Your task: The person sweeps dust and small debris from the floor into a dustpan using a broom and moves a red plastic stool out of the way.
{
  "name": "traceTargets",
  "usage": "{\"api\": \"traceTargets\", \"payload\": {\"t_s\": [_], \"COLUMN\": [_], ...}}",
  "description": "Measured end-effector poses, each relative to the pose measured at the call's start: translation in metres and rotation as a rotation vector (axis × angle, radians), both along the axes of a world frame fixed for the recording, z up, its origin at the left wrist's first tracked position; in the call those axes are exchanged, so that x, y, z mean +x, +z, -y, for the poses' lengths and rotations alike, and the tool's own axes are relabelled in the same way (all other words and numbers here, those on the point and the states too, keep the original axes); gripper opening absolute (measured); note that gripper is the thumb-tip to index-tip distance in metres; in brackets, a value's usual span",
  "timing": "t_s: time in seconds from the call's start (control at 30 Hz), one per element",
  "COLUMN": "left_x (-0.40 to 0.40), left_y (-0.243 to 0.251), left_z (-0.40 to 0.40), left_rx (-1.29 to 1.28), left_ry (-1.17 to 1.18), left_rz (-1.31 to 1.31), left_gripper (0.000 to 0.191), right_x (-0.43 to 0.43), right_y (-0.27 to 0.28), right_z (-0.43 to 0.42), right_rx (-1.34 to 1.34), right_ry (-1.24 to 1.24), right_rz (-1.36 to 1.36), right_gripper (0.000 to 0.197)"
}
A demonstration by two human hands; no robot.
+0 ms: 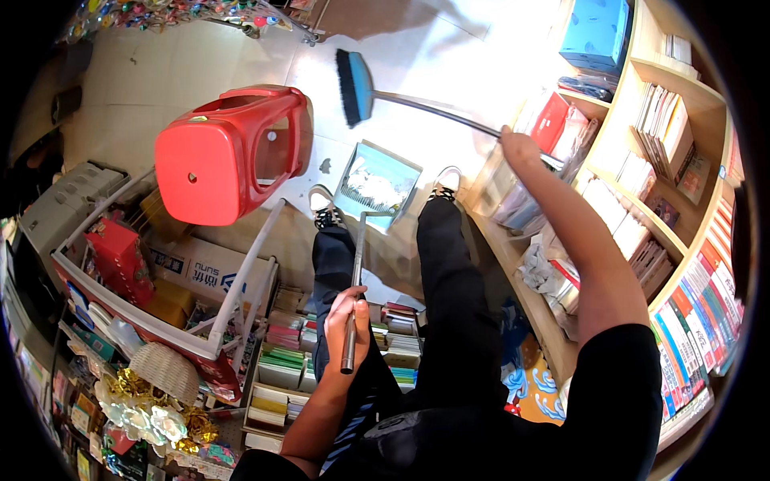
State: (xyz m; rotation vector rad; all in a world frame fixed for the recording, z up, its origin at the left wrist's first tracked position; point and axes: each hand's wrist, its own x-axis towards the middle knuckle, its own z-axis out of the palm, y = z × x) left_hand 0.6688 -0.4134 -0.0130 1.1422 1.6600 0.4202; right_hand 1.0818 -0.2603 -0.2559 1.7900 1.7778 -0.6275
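Note:
My left hand (pixel 347 327) is closed around the metal handle (pixel 359 252) of a dustpan. The light-blue dustpan (pixel 402 174) rests on the floor between my shoes, with whitish litter (pixel 376 185) inside and a row of comb teeth along its near side. Out to the right, my right hand (pixel 520 149) grips the grey stick (pixel 442 111) of a broom. The broom's blue head (pixel 363 87) with black bristles (pixel 347 90) is beyond the dustpan, apart from it. A small dark scrap (pixel 325 165) lies on the floor left of the dustpan.
A red plastic stool (pixel 201 165) lies on its side at left. Below it stands a white-framed bin (pixel 240 282) with boxes. Wooden shelves (pixel 652 207) of books line the right. Books (pixel 283 361) fill boxes beneath me. A rack with wheels (pixel 310 39) stands at the top.

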Motion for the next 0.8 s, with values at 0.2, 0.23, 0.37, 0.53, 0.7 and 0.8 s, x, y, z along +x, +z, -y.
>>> {"api": "traceTargets", "payload": {"t_s": [0.2, 0.23, 0.37, 0.53, 0.7, 0.8], "left_x": [-0.003, -0.004, -0.001, 0.005, 0.021, 0.025], "left_y": [-0.006, -0.005, -0.006, -0.011, -0.021, -0.02], "left_z": [-0.004, -0.004, -0.015, -0.032, -0.051, -0.065], "left_rx": [0.116, 0.118, 0.032, 0.043, -0.025, 0.014], "left_ry": [-0.016, -0.015, -0.048, -0.09, -0.096, -0.116], "left_rz": [0.036, 0.039, 0.05, -0.011, -0.013, -0.054], "left_gripper": [0.04, 0.04, 0.043, 0.048, 0.047, 0.047], "right_x": [0.103, 0.113, 0.116, 0.068, 0.031, -0.006], "right_y": [0.049, 0.054, 0.095, 0.102, 0.028, -0.012], "right_z": [-0.003, -0.008, -0.027, -0.058, -0.116, -0.115], "right_rx": [0.063, 0.013, 0.012, 0.225, 0.166, -0.023], "right_ry": [0.127, 0.076, 0.209, 0.004, -0.362, -0.428], "right_rz": [0.225, 0.277, 0.315, 0.185, 0.038, 0.01], "right_gripper": [0.018, 0.02, 0.025, 0.035, 0.035, 0.038]}}
